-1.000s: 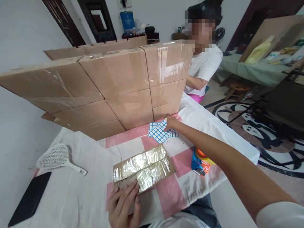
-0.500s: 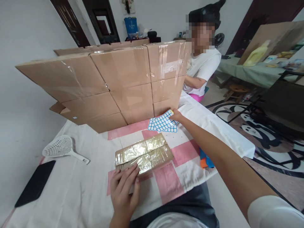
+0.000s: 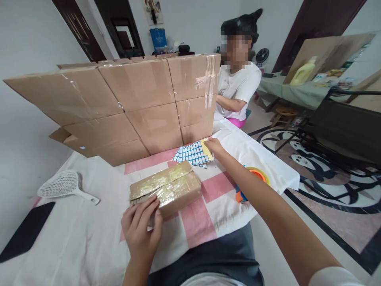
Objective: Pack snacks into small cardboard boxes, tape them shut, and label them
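Observation:
A small cardboard box (image 3: pixel 178 186) wrapped in shiny clear tape lies on the tablecloth before me. My left hand (image 3: pixel 141 224) grips its near left corner, fingers curled over the top and thumb down by the front side. Beyond the box, my right hand (image 3: pixel 214 147), arm stretched out, pinches the yellow end of a sheet of blue-framed white labels (image 3: pixel 192 154). At least one more such sheet lies partly hidden beneath it, by the foot of the large cardboard panel. An orange and blue tape dispenser (image 3: pixel 241 194) is partly covered by my right forearm.
A tall taped cardboard structure (image 3: pixel 151 119) stands across the table's far side. At left lie a white slotted scoop (image 3: pixel 64 184) and a flat black object (image 3: pixel 25 230). Another person (image 3: pixel 238 87) sits behind the far right corner; a dark chair (image 3: pixel 345 123) stands at right.
The view has turned slightly right. My right hand now shows the sheet's yellow end, with the sheet turned flatter. More of the box's front side and the tape dispenser show; my left hand stays on the box.

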A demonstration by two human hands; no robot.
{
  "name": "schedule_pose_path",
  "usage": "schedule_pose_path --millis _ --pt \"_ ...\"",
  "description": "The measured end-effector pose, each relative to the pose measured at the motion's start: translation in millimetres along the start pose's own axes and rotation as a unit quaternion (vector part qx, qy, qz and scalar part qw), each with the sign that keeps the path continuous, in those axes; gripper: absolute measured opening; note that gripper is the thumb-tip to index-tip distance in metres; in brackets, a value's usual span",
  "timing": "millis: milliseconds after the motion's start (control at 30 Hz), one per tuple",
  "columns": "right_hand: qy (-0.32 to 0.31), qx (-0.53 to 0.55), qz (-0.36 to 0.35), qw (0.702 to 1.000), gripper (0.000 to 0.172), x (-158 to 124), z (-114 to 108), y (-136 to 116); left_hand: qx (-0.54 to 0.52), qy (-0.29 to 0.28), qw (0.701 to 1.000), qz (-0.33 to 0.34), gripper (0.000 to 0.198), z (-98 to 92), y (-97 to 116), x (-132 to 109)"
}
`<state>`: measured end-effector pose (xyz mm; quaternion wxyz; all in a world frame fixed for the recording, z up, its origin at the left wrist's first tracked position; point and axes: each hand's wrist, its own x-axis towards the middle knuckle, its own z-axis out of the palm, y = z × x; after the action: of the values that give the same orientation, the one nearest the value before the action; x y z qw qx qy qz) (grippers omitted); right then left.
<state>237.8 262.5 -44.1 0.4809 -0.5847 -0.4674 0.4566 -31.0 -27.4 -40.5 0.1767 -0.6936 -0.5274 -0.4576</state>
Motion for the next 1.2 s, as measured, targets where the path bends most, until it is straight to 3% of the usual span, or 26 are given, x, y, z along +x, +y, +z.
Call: schedule_pose_path --millis 167,267,333,433,533,633,767,867,967,1100,1200 --pt "0.061 0.091 -0.057 0.992 0.011 -30 -5 -31 -0.003 0.024 1.000 0.014 0.017 -5.9 18 13" --pt "0.100 0.190 -0.118 0.970 0.016 -79 -5 -53 -0.064 0.035 0.997 0.040 0.016 -4.0 42 42" --pt "0.099 0.300 -0.163 0.935 0.023 -124 -1 -66 -0.112 0.039 0.992 0.040 0.021 2.3 61 67" --pt "0.064 0.403 -0.185 0.894 0.027 -190 9 -78 -0.140 -0.015 0.990 -0.011 0.041 18.0 82 100" --pt "0.042 0.425 -0.181 0.886 0.026 -228 22 -82 -0.176 -0.078 0.978 -0.080 0.054 32.9 91 112" --pt "0.016 0.385 -0.179 0.905 0.023 -238 31 -78 -0.220 -0.061 0.966 -0.122 0.047 38.5 93 109" --pt "-0.066 0.326 -0.161 0.929 0.025 -238 38 -67 -0.212 -0.017 0.972 -0.098 0.037 31.5 97 102" --pt "-0.066 0.349 -0.139 0.924 0.021 -239 39 -57 -0.226 -0.053 0.969 -0.083 0.047 22.8 98 100" --pt "-0.067 0.349 -0.139 0.924 0.014 -238 38 -48 -0.267 -0.100 0.952 -0.110 0.053 16.2 94 97" --pt "-0.065 0.305 -0.167 0.935 0.013 -238 37 -42 -0.234 -0.089 0.962 -0.109 0.035 11.9 86 94" --pt "-0.066 0.281 -0.199 0.936 0.014 -242 37 -42 -0.214 -0.069 0.971 -0.087 0.031 9.8 83 93"
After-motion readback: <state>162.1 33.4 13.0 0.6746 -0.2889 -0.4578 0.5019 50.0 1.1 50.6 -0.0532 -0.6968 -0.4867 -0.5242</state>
